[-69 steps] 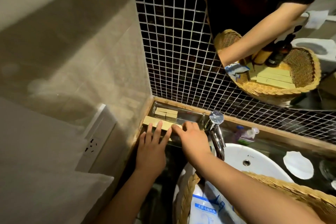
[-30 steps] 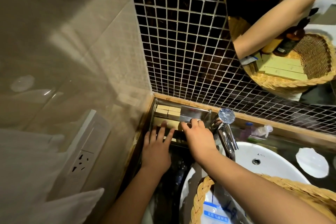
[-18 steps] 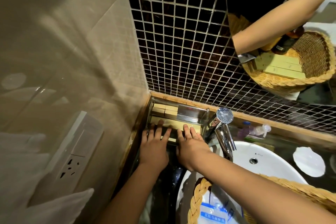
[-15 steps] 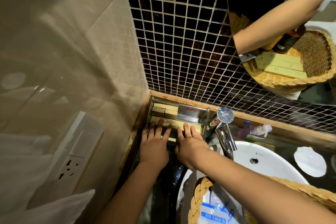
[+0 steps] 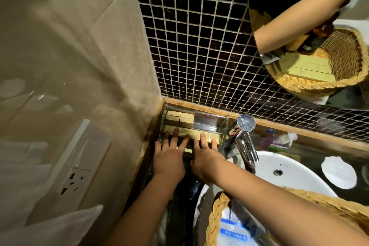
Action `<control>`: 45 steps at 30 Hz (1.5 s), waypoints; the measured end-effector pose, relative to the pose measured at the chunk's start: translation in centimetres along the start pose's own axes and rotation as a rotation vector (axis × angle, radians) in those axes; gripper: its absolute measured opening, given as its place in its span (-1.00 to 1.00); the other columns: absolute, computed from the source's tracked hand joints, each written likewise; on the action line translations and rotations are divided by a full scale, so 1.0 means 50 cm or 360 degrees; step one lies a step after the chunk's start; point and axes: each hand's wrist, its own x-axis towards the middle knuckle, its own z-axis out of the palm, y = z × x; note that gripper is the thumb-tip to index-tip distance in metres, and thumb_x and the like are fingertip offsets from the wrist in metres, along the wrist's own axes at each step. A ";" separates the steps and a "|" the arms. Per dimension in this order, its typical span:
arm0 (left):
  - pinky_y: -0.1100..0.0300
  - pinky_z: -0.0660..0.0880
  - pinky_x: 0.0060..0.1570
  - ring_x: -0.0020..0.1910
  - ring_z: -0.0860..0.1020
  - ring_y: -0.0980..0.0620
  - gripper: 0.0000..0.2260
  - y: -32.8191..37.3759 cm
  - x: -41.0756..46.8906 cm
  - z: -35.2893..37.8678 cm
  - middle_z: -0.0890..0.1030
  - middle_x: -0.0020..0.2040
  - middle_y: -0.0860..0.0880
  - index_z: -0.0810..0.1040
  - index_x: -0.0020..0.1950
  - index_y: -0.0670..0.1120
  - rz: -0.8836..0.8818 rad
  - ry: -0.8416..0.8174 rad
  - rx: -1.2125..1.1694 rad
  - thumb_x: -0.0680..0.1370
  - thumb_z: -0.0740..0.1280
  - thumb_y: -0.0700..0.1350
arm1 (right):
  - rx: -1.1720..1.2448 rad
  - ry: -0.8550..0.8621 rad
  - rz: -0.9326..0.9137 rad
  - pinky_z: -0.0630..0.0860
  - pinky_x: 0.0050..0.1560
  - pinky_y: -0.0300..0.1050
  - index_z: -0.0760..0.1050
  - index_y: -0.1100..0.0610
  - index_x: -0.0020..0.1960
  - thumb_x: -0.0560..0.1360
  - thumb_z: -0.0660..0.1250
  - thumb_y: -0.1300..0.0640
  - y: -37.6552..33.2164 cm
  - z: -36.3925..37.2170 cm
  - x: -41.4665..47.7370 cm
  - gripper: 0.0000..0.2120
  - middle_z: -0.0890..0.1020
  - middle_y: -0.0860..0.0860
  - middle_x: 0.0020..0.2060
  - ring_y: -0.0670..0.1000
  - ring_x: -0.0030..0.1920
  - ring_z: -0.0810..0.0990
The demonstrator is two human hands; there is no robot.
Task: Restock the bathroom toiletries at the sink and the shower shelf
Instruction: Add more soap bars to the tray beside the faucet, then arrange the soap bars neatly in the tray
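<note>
The dark, glossy bench (image 5: 307, 151) carries a clear tray (image 5: 204, 122) in its far left corner, with pale yellow boxes (image 5: 179, 119) inside. Just right of the tray stands a chrome faucet (image 5: 244, 138), over a white basin (image 5: 289, 181). Farther right, a small bottle (image 5: 279, 140) lies along the far edge, and a white dish (image 5: 339, 171) rests beside the basin.

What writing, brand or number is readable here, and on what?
No text reads with certainty.
Plastic packet in the wicker basket: white Chinese characters on a blue band, too blurred.
Basin: small dark maker's mark, too small.
Tap cap: faint mark, unreadable.
</note>
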 end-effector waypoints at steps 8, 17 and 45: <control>-0.16 -0.04 0.53 0.60 0.00 -0.15 -0.24 0.011 -0.034 -0.056 -0.02 0.65 -0.10 -0.06 0.64 0.07 -0.0011 -0.0061 0.0004 0.56 0.31 0.11 | 0.0049 0.0078 -0.0146 -0.04 0.56 0.24 -0.27 0.15 0.61 0.65 0.12 0.05 0.027 -0.029 -0.051 -0.27 -0.26 0.12 0.60 0.26 0.58 -0.23; -0.03 0.12 0.47 0.54 0.20 0.01 -0.46 0.104 -0.224 -0.228 0.28 0.57 0.00 0.27 0.57 0.05 0.0126 0.0352 -0.0377 0.59 0.19 0.15 | 0.0391 0.0895 -0.0574 -0.02 0.58 -0.03 0.01 0.12 0.63 0.60 0.17 0.12 0.173 0.026 -0.393 -0.35 0.00 0.08 0.62 0.07 0.61 -0.06; -0.05 0.40 0.09 0.13 0.53 -0.20 -0.50 0.596 -0.290 0.029 0.52 0.26 -0.09 0.34 0.48 0.02 0.1252 -0.0052 0.0214 0.54 0.18 0.08 | 0.0217 0.0699 0.0033 0.40 0.39 0.09 0.27 0.06 0.52 0.60 0.27 0.15 0.612 0.339 -0.484 -0.49 0.23 0.11 0.55 0.17 0.49 0.27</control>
